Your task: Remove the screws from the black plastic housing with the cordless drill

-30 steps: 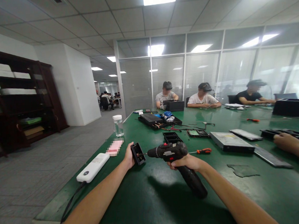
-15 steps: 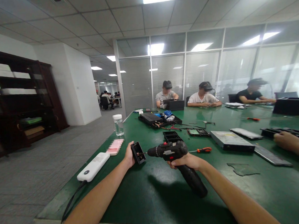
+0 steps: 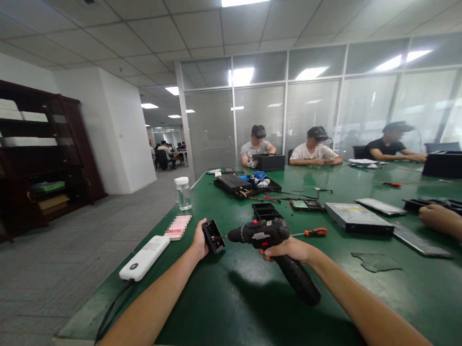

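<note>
My left hand (image 3: 199,242) grips a small black open-fronted box (image 3: 213,236) by its left side, tilted up above the table. Some coppery parts show inside it. My right hand (image 3: 291,250) is wrapped round the handle of a black cordless drill (image 3: 265,232) with red details. The drill lies level and points left, its thin bit reaching into the box's opening. Whether the tip touches a screw is too small to tell. Behind the drill is a black compartmented tray (image 3: 266,211), and an orange-handled screwdriver (image 3: 315,232) lies to its right.
On the green table (image 3: 227,322) stand a white power bank (image 3: 145,257) with a cable and a clear jar (image 3: 183,194) at left. A metal drive (image 3: 358,217) and a broken dark sheet (image 3: 376,261) lie right. A co-worker's hand (image 3: 442,218) works at far right; several people sit opposite.
My hands, the drill and the box hold almost the same pose. The co-worker's hand at the right edge has shifted slightly left.
</note>
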Available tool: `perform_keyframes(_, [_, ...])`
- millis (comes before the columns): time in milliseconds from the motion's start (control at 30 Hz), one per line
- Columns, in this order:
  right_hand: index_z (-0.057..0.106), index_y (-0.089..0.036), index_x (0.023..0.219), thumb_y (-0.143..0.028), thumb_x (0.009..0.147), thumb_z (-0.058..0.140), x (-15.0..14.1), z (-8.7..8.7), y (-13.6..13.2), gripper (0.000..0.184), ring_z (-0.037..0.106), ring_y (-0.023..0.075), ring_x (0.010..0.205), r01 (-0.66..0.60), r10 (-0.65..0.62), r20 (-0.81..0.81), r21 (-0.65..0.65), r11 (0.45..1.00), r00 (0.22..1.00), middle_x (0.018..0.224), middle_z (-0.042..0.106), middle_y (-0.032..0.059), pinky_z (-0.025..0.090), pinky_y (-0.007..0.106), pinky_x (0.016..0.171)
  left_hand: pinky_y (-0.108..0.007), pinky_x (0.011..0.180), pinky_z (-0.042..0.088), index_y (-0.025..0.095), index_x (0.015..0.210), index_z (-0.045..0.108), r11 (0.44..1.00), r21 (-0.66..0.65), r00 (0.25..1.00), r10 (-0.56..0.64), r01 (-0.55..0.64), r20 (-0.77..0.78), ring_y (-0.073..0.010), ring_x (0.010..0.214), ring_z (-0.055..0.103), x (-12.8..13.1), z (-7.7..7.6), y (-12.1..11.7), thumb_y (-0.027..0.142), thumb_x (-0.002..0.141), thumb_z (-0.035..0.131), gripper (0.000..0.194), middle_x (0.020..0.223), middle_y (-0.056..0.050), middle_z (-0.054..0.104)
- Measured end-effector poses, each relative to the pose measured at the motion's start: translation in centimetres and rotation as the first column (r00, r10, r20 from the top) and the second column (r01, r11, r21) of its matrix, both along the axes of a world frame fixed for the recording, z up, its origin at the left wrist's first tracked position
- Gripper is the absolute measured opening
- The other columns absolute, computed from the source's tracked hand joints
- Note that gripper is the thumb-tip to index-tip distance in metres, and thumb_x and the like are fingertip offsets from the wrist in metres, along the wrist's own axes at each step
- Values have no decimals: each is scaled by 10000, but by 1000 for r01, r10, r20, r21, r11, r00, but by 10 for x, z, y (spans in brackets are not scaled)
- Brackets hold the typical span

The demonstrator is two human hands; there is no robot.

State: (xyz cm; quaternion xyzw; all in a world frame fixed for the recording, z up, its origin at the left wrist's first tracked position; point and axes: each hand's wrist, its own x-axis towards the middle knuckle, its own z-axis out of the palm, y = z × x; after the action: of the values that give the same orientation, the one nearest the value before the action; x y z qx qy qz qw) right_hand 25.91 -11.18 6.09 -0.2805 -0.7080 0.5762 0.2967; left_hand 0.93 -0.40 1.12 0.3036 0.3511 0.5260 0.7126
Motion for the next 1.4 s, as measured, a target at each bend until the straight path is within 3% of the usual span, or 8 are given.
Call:
perform_keyframes(567, [526, -88, 802, -242, 615, 555, 1, 0, 1, 244, 440, 94, 602, -10, 10, 7, 10, 1000, 1000, 707, 484, 35, 369, 241, 583, -318, 493, 413, 150, 623, 472, 1000, -23, 1000, 15, -15, 14, -152, 457, 489, 1, 2, -2, 434, 635, 391, 296, 521, -24, 485])
perform_keyframes(1033, [522, -84, 806, -235, 616, 556, 1, 0, 1, 245, 445, 97, 608, -9, 9, 1, -1, 1000, 1000, 709, 488, 38, 368, 247, 592, -346, 511, 416, 157, 640, 468, 999, 44, 999, -29, 28, 14, -164, 470, 497, -2, -7, 6, 455, 604, 424, 304, 535, -27, 493])
perform_keyframes(1400, [517, -86, 805, -236, 621, 552, 2, -2, 2, 240, 451, 96, 616, -18, 18, 18, 11, 1000, 1000, 704, 485, 34, 374, 252, 605, -338, 518, 416, 153, 636, 477, 1000, 6, 1000, -15, 15, 8, -158, 467, 497, -2, -6, 6, 450, 618, 406, 306, 536, -25, 497])
